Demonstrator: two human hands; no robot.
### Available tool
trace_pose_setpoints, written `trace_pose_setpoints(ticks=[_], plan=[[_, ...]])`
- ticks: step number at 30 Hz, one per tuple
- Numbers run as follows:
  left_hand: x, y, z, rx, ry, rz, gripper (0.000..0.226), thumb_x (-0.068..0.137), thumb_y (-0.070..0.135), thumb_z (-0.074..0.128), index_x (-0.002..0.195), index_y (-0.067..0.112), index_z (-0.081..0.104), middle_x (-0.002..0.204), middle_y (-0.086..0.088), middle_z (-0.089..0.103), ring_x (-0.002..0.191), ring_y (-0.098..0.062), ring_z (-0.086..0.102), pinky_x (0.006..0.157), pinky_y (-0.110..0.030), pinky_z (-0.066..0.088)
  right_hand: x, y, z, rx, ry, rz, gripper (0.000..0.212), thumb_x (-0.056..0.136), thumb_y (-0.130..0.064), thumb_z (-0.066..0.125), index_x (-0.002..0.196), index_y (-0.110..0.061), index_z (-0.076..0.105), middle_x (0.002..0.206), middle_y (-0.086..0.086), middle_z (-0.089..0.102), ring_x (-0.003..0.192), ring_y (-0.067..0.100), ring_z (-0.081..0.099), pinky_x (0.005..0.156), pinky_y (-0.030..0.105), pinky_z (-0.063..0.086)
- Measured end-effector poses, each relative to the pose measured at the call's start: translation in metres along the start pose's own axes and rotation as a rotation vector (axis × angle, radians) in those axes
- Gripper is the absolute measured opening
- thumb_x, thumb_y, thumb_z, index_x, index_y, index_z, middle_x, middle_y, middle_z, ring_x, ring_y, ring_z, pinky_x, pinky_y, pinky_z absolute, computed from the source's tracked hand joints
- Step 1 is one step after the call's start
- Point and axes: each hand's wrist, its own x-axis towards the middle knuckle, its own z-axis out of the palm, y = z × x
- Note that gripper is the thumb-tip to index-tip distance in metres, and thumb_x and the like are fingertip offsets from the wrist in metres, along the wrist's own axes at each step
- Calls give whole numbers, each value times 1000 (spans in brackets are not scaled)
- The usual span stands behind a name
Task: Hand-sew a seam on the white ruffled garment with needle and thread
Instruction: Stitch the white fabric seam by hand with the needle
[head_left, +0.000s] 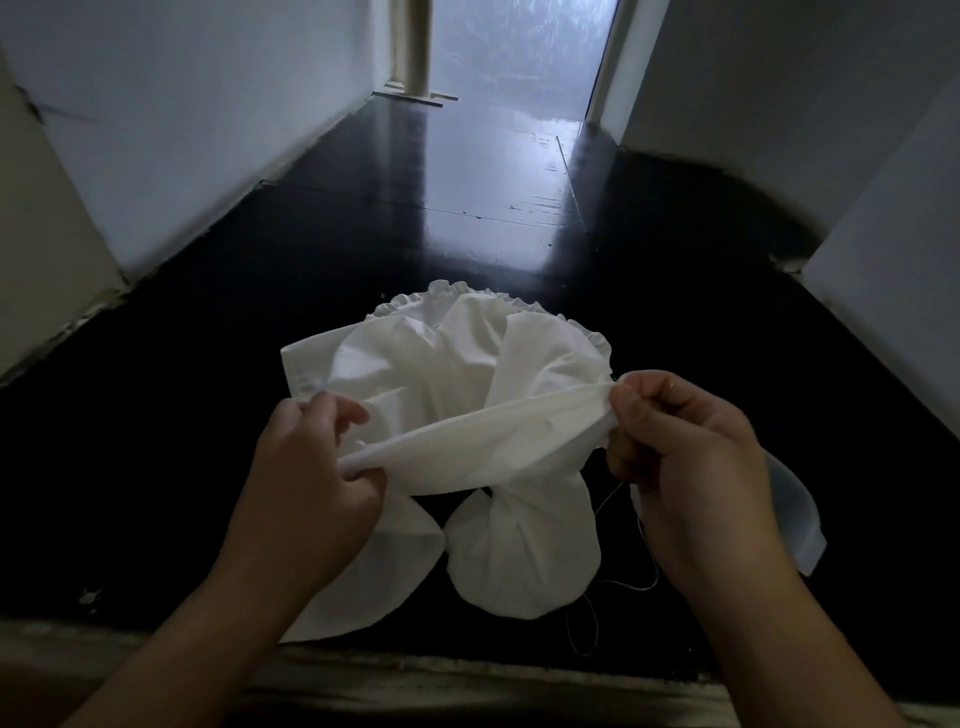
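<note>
The white ruffled garment lies bunched over the dark floor in front of me, its ruffled edge at the far side. A band of its fabric is stretched taut between both hands. My left hand pinches the band's left end. My right hand grips the right end with fingers closed. A thin thread hangs below my right hand and loops over the floor. I cannot make out the needle.
The glossy black floor runs ahead toward a bright doorway. White walls close in on both sides. A pale ledge crosses the near edge under my forearms.
</note>
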Motion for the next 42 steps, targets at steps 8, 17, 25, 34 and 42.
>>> trace_pose_setpoints(ticks=[8, 17, 25, 34, 42], plan=[[11, 2, -19, -170, 8, -127, 18, 93, 12, 70, 87, 28, 73, 77, 11, 74, 73, -3, 68, 63, -20, 48, 9, 6, -6, -14, 132, 50, 17, 98, -5, 62, 80, -5, 62, 53, -1, 39, 50, 13, 31, 52, 27, 28], [29, -24, -21, -319, -111, -267, 23, 98, 13, 66, 83, 26, 78, 86, 1, 74, 82, -20, 69, 69, -30, 49, 13, 10, -8, -72, 170, 79, 18, 100, -4, 60, 83, -6, 59, 48, -9, 38, 44, 7, 31, 42, 19, 29], [15, -22, -13, -167, -187, -47, 3, 97, 31, 71, 99, 32, 73, 92, 16, 73, 87, 3, 68, 82, -24, 55, 13, 20, 1, -168, 127, 113, 13, 100, -6, 62, 87, -5, 61, 49, -8, 41, 44, 8, 33, 46, 23, 29], [9, -23, 3, 10, -212, 32, 26, 93, 31, 75, 118, 32, 70, 110, 14, 73, 105, -8, 69, 92, -27, 54, 12, 19, 0, -171, 54, 37, 14, 97, 1, 62, 85, -8, 63, 56, -6, 50, 49, 10, 36, 47, 22, 32], [19, -28, -18, -223, 33, -5, 23, 87, 11, 81, 94, 32, 74, 88, 18, 74, 87, 6, 69, 82, -24, 57, 12, 21, -8, -425, 37, -51, 9, 98, -7, 66, 91, -11, 68, 70, 12, 59, 57, 7, 50, 59, 26, 43]])
